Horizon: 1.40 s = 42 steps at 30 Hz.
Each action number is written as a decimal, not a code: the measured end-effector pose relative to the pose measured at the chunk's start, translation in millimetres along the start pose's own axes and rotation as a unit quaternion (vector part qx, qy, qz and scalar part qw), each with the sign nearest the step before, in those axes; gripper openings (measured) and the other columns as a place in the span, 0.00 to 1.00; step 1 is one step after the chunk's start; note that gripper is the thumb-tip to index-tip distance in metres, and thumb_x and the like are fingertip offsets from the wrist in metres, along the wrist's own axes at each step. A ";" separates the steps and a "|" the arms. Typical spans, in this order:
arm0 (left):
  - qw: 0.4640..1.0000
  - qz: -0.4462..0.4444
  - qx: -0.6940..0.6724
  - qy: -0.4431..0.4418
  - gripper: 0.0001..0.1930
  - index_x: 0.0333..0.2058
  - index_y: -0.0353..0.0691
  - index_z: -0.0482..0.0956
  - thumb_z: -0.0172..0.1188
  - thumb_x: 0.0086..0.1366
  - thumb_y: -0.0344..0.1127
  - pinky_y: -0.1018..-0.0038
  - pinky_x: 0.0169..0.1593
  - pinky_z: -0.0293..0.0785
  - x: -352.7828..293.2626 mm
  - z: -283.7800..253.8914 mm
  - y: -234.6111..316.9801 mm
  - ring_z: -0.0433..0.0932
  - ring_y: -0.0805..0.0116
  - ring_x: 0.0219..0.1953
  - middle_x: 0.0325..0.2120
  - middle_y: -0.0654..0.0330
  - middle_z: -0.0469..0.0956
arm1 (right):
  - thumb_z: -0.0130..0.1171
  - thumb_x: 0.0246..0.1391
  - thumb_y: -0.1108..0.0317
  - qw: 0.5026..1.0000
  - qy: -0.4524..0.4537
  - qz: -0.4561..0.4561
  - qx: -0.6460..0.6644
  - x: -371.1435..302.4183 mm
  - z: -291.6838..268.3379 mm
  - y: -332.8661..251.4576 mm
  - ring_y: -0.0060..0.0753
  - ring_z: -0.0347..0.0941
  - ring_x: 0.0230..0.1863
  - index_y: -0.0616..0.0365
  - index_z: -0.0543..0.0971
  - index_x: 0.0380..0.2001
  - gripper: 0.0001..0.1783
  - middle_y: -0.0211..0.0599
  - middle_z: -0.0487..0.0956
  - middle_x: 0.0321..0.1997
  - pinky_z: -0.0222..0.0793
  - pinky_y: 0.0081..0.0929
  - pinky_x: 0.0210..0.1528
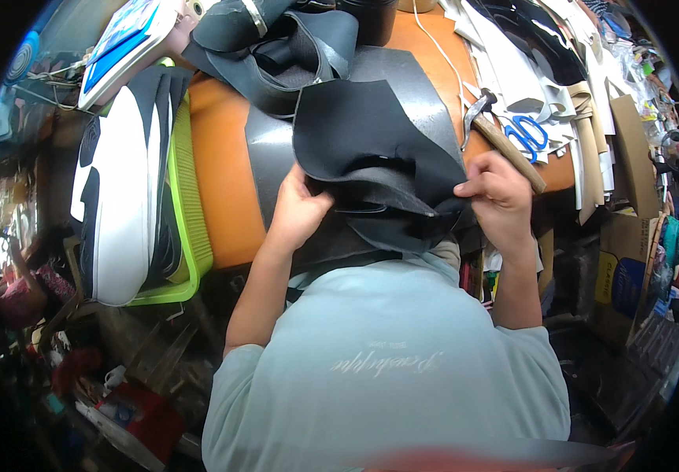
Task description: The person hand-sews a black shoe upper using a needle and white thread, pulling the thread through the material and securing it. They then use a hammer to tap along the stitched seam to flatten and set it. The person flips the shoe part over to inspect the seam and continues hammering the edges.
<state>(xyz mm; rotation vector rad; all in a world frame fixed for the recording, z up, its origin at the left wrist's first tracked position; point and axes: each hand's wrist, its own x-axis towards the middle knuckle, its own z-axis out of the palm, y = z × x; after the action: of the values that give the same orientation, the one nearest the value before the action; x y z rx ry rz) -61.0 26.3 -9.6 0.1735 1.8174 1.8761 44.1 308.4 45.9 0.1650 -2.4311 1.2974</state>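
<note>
Between my two hands is a folded black leather-like piece (371, 126), its upper part standing up as a broad panel and its lower edges curling toward me. My left hand (301, 206) grips its left edge, with the fingertips hidden behind the material. At the right edge, my right hand (498, 193) pinches a corner between thumb and fingers. Under the piece lies a dark grey, shiny sheet (414, 82) on the orange table (217, 169). Beyond it, more black leather-like pieces (320, 43) are bundled in a loose heap.
A wooden-handled hammer (505, 145) and blue-handled scissors (527, 138) lie just past my right hand, beside white cut scraps (512, 75). A green basket (194, 236) at left carries black and white cut pieces (123, 197). A cardboard box (621, 259) stands low at right.
</note>
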 end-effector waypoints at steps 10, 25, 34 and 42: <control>0.979 0.041 0.176 -0.093 0.13 0.47 0.32 0.82 0.70 0.64 0.25 0.74 0.47 0.78 7.0 32.8 4.5 0.80 0.75 0.43 0.40 0.61 0.84 | 0.70 0.56 0.69 0.940 -0.035 0.303 0.149 22.1 7.2 13.1 0.29 0.79 0.41 0.55 0.62 0.74 0.44 0.43 0.82 0.43 0.77 0.30 0.49; 0.961 0.164 0.216 0.048 0.06 0.40 0.35 0.88 0.66 0.66 0.22 0.71 0.47 0.77 -0.6 47.9 -6.7 0.80 0.69 0.44 0.39 0.58 0.82 | 0.76 0.55 0.66 0.892 -0.192 0.331 0.241 14.0 24.1 -8.3 0.20 0.78 0.41 0.70 0.82 0.45 0.21 0.40 0.86 0.38 0.74 0.24 0.48; 0.899 0.217 0.379 0.013 0.13 0.43 0.32 0.86 0.63 0.59 0.18 0.63 0.55 0.77 7.2 16.1 13.7 0.82 0.54 0.48 0.48 0.47 0.81 | 0.70 0.59 0.67 0.956 -0.162 0.225 -0.093 6.6 9.8 -1.8 0.55 0.81 0.37 0.66 0.75 0.42 0.16 0.57 0.83 0.41 0.73 0.41 0.42; 0.932 0.106 0.343 0.043 0.21 0.49 0.32 0.83 0.74 0.61 0.37 0.60 0.52 0.78 23.2 32.8 51.1 0.83 0.44 0.46 0.45 0.42 0.83 | 0.82 0.46 0.62 0.951 -0.125 0.282 0.008 54.0 14.9 5.4 0.19 0.69 0.37 0.65 0.69 0.70 0.51 0.33 0.79 0.48 0.72 0.23 0.42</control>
<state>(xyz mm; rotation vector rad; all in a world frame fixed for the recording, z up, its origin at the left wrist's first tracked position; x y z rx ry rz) -80.6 67.7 36.6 0.5548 2.5370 1.3035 -11.2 303.2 54.8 -0.4218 -2.8040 1.6068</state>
